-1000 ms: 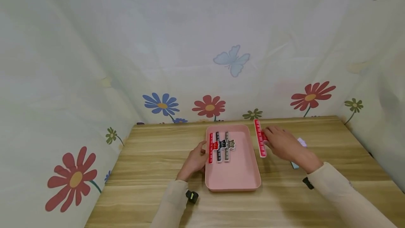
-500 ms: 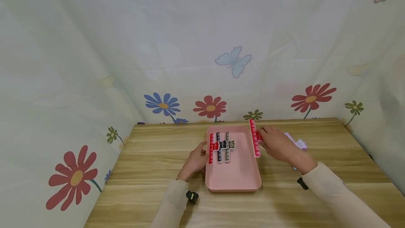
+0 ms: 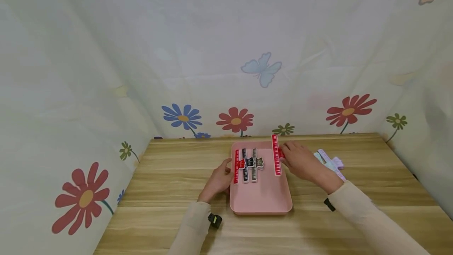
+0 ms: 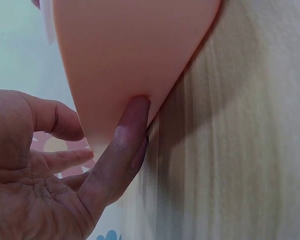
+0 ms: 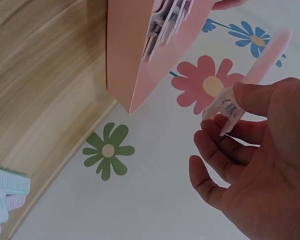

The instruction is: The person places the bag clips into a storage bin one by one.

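My right hand (image 3: pixel 301 161) pinches a red clip (image 3: pixel 276 155) by its short handle, thumb against fingers. The clip has a long bar with a white piano-key pattern and is held above the right side of the pink tray (image 3: pixel 262 204). Its spring shows between the fingertips in the right wrist view. My left hand (image 3: pixel 218 179) holds the tray's left side, with fingers against the outer wall (image 4: pixel 125 60) in the left wrist view. Inside the tray, side by side, lie another red clip (image 3: pixel 236 168), a black clip (image 3: pixel 244 170) and a grey clip (image 3: pixel 254 170).
On the wooden table (image 3: pixel 177 192), right of the tray, a lilac clip (image 3: pixel 336 163) and a mint clip (image 5: pixel 7 181) lie together, partly behind my right forearm. A flower-printed curtain (image 3: pixel 226 50) stands along the table's back and sides.
My right hand has moved left with the red clip, from beside the tray to over its right part. The lilac and mint clips have come into fuller view. My left hand stays put.
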A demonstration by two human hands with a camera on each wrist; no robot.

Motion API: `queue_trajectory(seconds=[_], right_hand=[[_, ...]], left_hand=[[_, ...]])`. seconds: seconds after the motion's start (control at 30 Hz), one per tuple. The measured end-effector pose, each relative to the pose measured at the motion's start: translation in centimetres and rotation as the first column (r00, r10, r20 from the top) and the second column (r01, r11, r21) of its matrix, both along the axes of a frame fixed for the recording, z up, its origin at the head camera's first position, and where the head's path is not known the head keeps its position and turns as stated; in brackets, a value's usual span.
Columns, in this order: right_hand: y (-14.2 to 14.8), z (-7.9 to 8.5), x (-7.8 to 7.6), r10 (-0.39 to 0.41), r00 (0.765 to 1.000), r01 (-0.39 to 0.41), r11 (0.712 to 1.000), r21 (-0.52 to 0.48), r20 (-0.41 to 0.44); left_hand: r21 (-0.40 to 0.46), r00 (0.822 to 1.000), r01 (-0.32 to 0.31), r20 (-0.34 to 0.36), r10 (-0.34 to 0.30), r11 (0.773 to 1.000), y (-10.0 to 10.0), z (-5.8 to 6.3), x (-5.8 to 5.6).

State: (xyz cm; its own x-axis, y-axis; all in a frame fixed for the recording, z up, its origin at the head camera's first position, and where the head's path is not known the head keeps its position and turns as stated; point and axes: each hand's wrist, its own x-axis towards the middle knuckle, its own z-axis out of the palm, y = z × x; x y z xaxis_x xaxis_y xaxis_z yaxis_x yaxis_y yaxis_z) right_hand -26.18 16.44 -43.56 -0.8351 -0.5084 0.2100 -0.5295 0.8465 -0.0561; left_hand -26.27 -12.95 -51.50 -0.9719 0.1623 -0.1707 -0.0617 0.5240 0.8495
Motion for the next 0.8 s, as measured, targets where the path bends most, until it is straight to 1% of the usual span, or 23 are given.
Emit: queue_trajectory(seconds=[0.17,0.43,0.6,0.8], right_hand=[[-0.6,-0.6,-0.2,-0.009,1.000,0.009,0.999,0.036,0.014],[-1.5,-1.2,-0.4,-0.028,0.996,0.024,0.999,0.043,0.086],[-1.9,-1.9,-0.6,-0.020,0.997,0.015,0.998,0.067,0.081],[-2.3,-2.6,-0.9,-0.007,0.999,0.003,0.996,0.084,0.048]], left_hand=[[0.001,1.000,-0.004,0.008,0.004,1.000,0.1,0.0,0.0],[-0.010,1.000,-0.007,0.009,0.007,1.000,0.1,0.2,0.0],[-0.005,1.000,-0.005,0.004,0.005,1.000,0.0,0.1,0.0],[-0.007,1.000,-0.004,0.010,0.004,1.000,0.1,0.1,0.0]])
